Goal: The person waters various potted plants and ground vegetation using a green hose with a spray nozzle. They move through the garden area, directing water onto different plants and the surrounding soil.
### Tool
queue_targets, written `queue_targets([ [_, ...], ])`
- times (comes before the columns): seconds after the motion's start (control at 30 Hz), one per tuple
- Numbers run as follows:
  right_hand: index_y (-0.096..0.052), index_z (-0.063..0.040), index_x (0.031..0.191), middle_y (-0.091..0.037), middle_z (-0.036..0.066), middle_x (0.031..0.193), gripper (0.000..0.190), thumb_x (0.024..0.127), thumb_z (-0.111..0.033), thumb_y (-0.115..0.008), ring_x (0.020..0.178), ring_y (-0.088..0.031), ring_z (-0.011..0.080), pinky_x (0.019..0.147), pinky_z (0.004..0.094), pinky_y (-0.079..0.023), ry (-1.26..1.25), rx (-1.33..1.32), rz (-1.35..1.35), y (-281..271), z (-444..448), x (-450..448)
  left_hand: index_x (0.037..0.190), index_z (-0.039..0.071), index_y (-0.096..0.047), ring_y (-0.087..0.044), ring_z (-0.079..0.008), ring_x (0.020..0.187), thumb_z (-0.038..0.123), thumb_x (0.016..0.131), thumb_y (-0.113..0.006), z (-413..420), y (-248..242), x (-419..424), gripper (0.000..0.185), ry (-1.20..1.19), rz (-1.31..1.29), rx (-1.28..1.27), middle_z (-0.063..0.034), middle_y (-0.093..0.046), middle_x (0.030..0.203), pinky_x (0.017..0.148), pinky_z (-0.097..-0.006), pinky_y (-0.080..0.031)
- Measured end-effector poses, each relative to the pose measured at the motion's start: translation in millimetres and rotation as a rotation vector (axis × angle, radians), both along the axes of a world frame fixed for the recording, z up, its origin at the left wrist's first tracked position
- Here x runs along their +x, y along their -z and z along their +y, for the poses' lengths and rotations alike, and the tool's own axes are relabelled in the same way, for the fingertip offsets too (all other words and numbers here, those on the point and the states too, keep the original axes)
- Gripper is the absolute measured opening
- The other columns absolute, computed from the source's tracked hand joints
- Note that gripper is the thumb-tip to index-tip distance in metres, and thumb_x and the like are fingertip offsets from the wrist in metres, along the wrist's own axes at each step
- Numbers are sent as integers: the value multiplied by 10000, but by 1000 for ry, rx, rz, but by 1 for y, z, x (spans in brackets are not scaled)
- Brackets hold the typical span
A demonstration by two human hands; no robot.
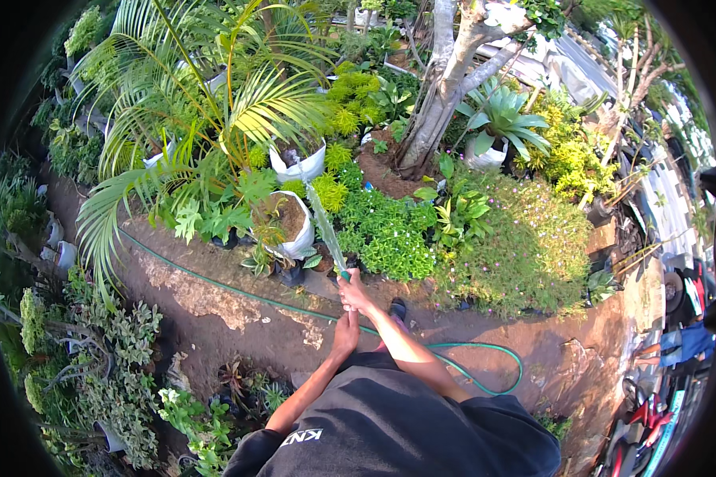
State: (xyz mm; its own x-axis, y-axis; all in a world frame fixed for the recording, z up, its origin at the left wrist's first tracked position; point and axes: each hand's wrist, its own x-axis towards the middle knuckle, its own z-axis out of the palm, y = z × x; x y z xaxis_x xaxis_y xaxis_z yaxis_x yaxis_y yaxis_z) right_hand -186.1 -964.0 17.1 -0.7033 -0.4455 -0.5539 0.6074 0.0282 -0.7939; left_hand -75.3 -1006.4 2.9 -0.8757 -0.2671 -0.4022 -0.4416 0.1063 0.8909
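Note:
My right hand [355,294] is closed around the end of a green garden hose [345,275], with the nozzle end showing just past the fingers. Directly behind it, nearer my body, my left hand [346,331] is also closed; the hose inside it is mostly hidden. A stream of water [325,223] shoots away from the hose end, up and left in the view. It reaches toward a white grow bag [301,170] that holds a plant. Closer to me stands a second white grow bag [301,238] filled with brown soil, just left of the stream.
The hose lies along the dirt path [197,292] and loops [519,372] at my right. A palm [227,119] leans over the left side. Low flowering plants [513,250] border the path beneath a tree trunk [429,125]. At far right are a person [686,346] and a red motorcycle [650,414].

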Motion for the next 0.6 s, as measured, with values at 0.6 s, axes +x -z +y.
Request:
queue_targets([
  [0.6, -242, -161, 1093, -364, 5, 647, 275, 933, -250, -446, 418, -318, 62, 330, 219, -301, 52, 7, -19, -8, 4, 22, 802, -18, -517, -476, -171, 507, 529, 919, -312, 0, -3, 19, 596, 43, 34, -13, -71, -482, 545, 484, -347, -375],
])
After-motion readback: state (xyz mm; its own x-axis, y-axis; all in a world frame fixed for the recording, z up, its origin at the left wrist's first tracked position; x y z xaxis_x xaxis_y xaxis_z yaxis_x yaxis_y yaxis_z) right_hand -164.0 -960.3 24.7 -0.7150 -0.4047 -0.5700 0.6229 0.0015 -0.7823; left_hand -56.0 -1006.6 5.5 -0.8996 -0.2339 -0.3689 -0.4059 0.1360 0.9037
